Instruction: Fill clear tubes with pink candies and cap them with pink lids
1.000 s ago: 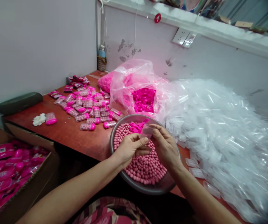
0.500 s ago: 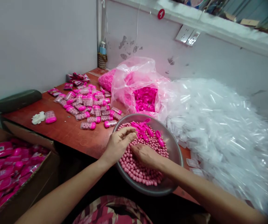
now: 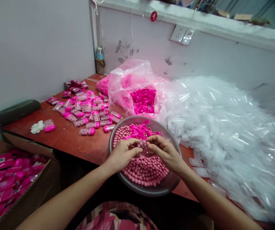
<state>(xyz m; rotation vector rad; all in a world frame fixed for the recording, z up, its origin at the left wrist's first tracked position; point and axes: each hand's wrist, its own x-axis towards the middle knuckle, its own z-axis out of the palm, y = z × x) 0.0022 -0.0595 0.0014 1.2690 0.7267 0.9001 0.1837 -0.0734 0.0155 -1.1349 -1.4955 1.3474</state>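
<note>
Over a grey metal bowl [image 3: 175,177], both my hands meet at a small clear plastic container [image 3: 142,147] with pink balls in it. My left hand [image 3: 122,156] is closed around its left side, thumb and forefinger pinching it. Curled at the right side, my right hand [image 3: 165,152] has its fingertips on the container; whether loose balls are also in those fingers is hidden. Below, the bowl holds many pink balls [image 3: 145,174]. Bright pink plastic caps with loops [image 3: 141,129] lie on top of the balls towards the far side.
Filled pink-capped containers [image 3: 87,107] lie in a heap on the red table [image 3: 80,147]. Behind the bowl stands a plastic bag [image 3: 128,80] of pink caps. Clear empty containers [image 3: 223,127] pile up at right. A cardboard box [image 3: 38,182] with pink packets stands at lower left.
My right hand has come up out of the pink balls to the container at my left hand. The view has shifted slightly, and the pink caps have bunched together in the bowl.
</note>
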